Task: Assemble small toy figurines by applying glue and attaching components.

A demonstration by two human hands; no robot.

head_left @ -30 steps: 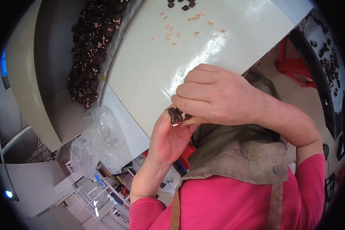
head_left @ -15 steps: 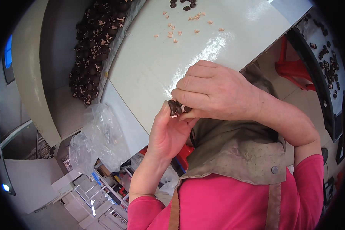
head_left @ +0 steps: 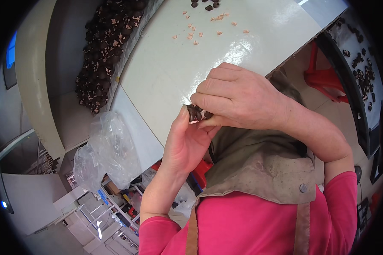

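Over the near edge of the pale table [head_left: 161, 72], both of my hands meet on a small, lumpy dark-brown piece with pink parts [head_left: 194, 113]. My left hand [head_left: 185, 142] pinches its left side, with the thumb upright against it. From the right, my right hand [head_left: 242, 100] curls its fingers over the piece and hides much of it. Small pink bits [head_left: 219, 18] lie scattered on the table beyond my hands. Past them sit several dark-brown pieces [head_left: 209, 7].
A large heap of dark-brown and pink pieces [head_left: 102, 55] lies at the left, beside plastic sheeting. A clear plastic bag [head_left: 115, 148] hangs at the table's left corner. At the right are a red stool [head_left: 325, 80] and a black-edged tray [head_left: 364, 114] with more pieces.
Both hands stay on the same piece, with only a slight shift of the fingers. The whole view has moved a little.
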